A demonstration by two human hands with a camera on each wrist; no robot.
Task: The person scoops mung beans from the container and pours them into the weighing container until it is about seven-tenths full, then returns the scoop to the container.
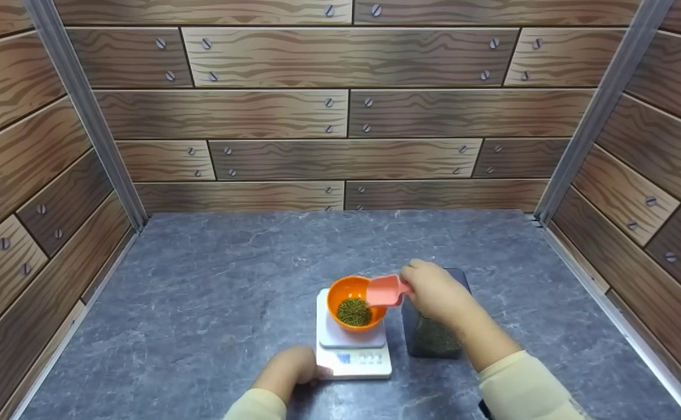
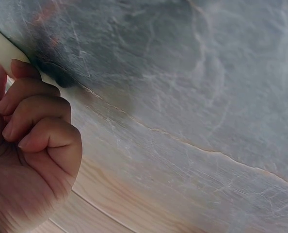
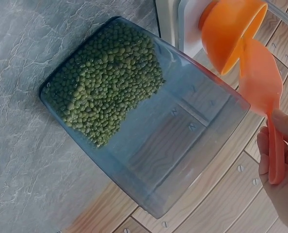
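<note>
My right hand (image 1: 436, 294) grips the handle of a coral-pink scoop (image 1: 382, 290). The scoop's front end is at the right rim of an orange bowl (image 1: 346, 286), which has a small heap of green mung beans (image 1: 353, 312) in its bottom. Under the bowl is a white kitchen scale (image 1: 355, 372) with a lit display. At the scale's front left corner, my left hand (image 1: 299, 364) pinches its edge, the other fingers curled in the left wrist view. Below the right forearm stands a clear bluish container (image 3: 183, 145) holding many mung beans (image 3: 110, 82).
A grey marbled tabletop (image 1: 217, 303) lies under everything. Wood-patterned panels (image 1: 346, 114) enclose it at the back and both sides, with grey metal strips (image 1: 603, 105) along the corners. The container stands close to the right side of the scale.
</note>
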